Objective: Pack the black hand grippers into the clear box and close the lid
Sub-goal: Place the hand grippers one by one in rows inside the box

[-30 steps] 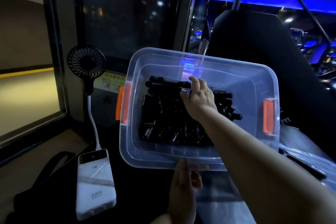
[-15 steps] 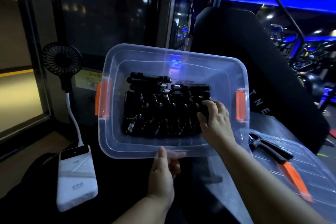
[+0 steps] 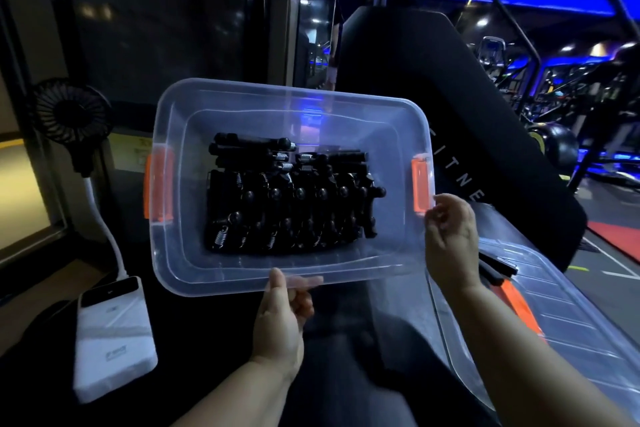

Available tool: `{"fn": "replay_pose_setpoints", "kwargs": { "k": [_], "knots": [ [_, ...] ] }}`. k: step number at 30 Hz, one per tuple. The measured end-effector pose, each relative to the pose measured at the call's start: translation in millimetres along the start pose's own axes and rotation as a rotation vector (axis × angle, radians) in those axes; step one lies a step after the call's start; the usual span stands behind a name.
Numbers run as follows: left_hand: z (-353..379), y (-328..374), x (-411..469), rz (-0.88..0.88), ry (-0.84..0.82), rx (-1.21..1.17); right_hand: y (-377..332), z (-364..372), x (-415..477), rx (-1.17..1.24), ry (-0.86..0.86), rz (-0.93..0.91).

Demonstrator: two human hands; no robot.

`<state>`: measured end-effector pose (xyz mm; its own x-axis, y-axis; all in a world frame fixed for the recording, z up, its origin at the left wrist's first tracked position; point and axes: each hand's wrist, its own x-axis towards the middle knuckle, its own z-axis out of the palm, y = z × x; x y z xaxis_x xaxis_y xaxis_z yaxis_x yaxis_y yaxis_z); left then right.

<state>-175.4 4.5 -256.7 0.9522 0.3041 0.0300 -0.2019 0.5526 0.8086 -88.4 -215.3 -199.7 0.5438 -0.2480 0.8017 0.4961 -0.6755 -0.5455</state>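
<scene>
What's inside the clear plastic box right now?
Black spring hand grippers, stacked together on the floor of the clear plastic box. Whatever lies beneath the top layer is covered.

At four o'clock the clear lid [image 3: 561,315] runs off the right edge, and the right hand [image 3: 450,236] hides one end of the hand gripper [image 3: 498,267] lying on it. At six o'clock the fingers [image 3: 302,300] of the left hand [image 3: 280,322] blur behind the near rim of the clear box [image 3: 221,282]. The yellow label [image 3: 133,152] at nine o'clock is too small to read.
</scene>
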Motion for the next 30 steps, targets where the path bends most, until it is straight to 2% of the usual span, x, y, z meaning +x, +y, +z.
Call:
{"fn": "replay_pose_setpoints", "kwargs": {
  "k": [3,9,13,20,30],
  "knots": [
    [1.1,1.3,-1.0,-0.003,-0.005,-0.005,25.5,-7.9,8.9,-0.116,-0.018,0.218],
    [2.9,2.5,-1.8,-0.02,-0.009,0.011,69.9,-15.0,11.8,-0.671,-0.501,0.469],
    [3.8,2.5,-2.0,-0.02,-0.001,0.006,82.7,-17.1,4.8,-0.826,-0.729,0.624],
    [3.1,1.5,0.7,-0.019,0.003,-0.001,80.9,-17.3,-3.6,-0.973,-0.674,0.61],
    [1.9,-2.8,3.7,-0.029,-0.003,0.013,75.0,-22.8,-2.1,-0.949,-0.608,0.664]
  ]
}}
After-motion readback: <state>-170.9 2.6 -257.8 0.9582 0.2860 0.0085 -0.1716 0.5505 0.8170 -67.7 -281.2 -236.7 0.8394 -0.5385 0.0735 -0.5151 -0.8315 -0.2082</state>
